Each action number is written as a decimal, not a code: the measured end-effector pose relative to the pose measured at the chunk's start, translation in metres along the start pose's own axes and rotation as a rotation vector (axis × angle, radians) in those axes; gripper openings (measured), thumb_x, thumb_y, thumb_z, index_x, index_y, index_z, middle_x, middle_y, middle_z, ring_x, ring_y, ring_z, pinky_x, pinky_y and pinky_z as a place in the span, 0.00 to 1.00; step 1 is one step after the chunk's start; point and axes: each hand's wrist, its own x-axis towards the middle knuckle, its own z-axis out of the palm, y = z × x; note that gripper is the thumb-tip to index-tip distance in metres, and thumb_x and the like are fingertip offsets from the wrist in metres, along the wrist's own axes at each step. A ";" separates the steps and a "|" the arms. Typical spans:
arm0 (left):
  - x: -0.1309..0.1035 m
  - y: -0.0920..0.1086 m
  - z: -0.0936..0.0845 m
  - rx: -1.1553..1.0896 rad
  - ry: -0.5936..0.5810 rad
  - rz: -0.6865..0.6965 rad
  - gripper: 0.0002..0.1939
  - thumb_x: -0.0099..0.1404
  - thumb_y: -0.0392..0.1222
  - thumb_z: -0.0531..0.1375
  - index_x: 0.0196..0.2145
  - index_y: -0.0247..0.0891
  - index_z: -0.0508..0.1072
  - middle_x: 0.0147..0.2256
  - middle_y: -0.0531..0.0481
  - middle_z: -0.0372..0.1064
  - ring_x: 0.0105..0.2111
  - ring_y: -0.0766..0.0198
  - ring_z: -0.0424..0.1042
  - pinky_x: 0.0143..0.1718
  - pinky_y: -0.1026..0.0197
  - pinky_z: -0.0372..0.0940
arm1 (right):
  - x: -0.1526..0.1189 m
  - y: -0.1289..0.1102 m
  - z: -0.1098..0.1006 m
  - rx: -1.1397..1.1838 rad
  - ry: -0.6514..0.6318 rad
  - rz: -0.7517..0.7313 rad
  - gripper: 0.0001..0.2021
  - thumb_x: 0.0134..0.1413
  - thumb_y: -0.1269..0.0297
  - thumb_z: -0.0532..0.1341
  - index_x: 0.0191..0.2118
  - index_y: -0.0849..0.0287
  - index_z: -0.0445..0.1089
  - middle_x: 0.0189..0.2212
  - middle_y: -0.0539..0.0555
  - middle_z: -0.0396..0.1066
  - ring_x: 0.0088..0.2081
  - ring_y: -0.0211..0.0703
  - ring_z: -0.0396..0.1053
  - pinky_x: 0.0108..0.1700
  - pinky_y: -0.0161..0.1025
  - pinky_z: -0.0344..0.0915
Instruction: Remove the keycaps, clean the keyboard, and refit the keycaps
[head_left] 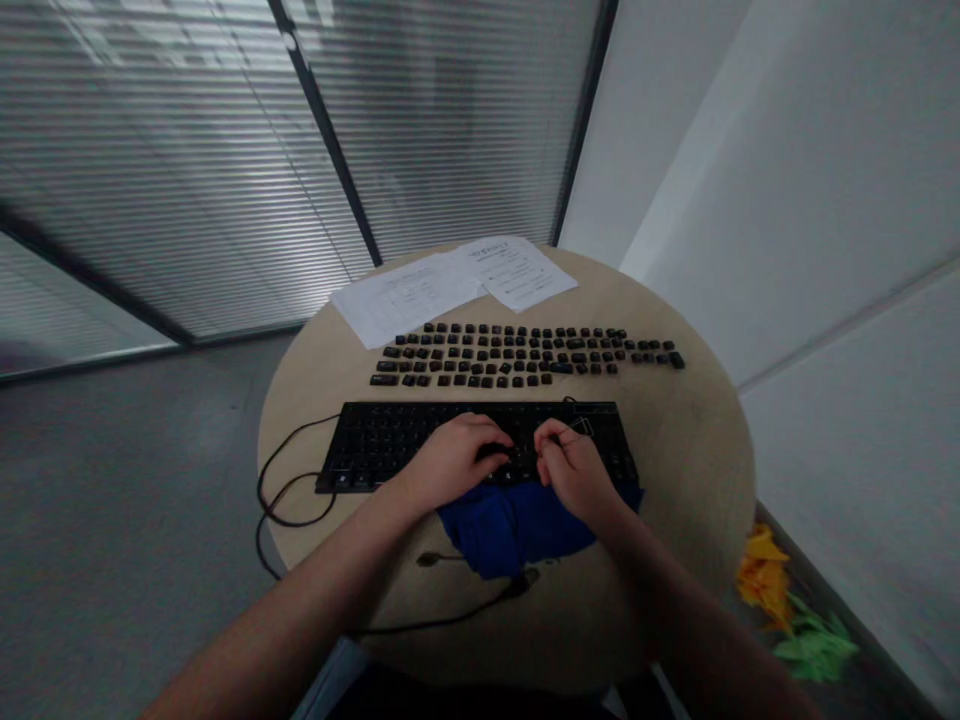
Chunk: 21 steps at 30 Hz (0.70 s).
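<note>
The hands [454, 455] and forearms [330, 590] are bare, the clothing [465, 703] below dark.

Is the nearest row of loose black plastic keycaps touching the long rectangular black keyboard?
Apart: the head view shows a strip of tan tabletop between the row of keycaps and the black keyboard.

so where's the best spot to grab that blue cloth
Probably pinch the blue cloth by its near left part, coming low from the person's side. That part sticks out rumpled on the table, while the far edge meets the keyboard and the right hand is over the right end. Mind the dark plug beside the near edge.
</note>
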 end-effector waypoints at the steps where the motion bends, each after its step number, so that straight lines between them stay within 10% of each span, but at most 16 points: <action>1: -0.002 -0.001 0.002 0.004 -0.012 0.014 0.08 0.64 0.35 0.65 0.42 0.40 0.79 0.41 0.49 0.78 0.44 0.58 0.75 0.50 0.56 0.67 | 0.000 -0.002 0.000 -0.052 -0.011 -0.009 0.06 0.56 0.68 0.51 0.31 0.54 0.63 0.14 0.43 0.62 0.17 0.36 0.61 0.23 0.32 0.54; 7: -0.001 -0.006 0.008 0.003 -0.018 0.091 0.06 0.64 0.35 0.66 0.40 0.41 0.79 0.40 0.51 0.79 0.41 0.60 0.75 0.47 0.56 0.65 | -0.005 -0.001 0.004 -0.329 -0.015 -0.165 0.07 0.58 0.67 0.52 0.31 0.54 0.64 0.17 0.45 0.64 0.18 0.37 0.62 0.27 0.34 0.57; 21: -0.006 -0.008 0.013 -0.028 0.026 0.118 0.02 0.66 0.37 0.65 0.37 0.40 0.79 0.38 0.53 0.80 0.39 0.61 0.75 0.46 0.56 0.63 | -0.007 0.007 0.003 -0.121 0.033 -0.079 0.06 0.57 0.67 0.52 0.31 0.55 0.63 0.14 0.43 0.62 0.17 0.35 0.59 0.22 0.32 0.53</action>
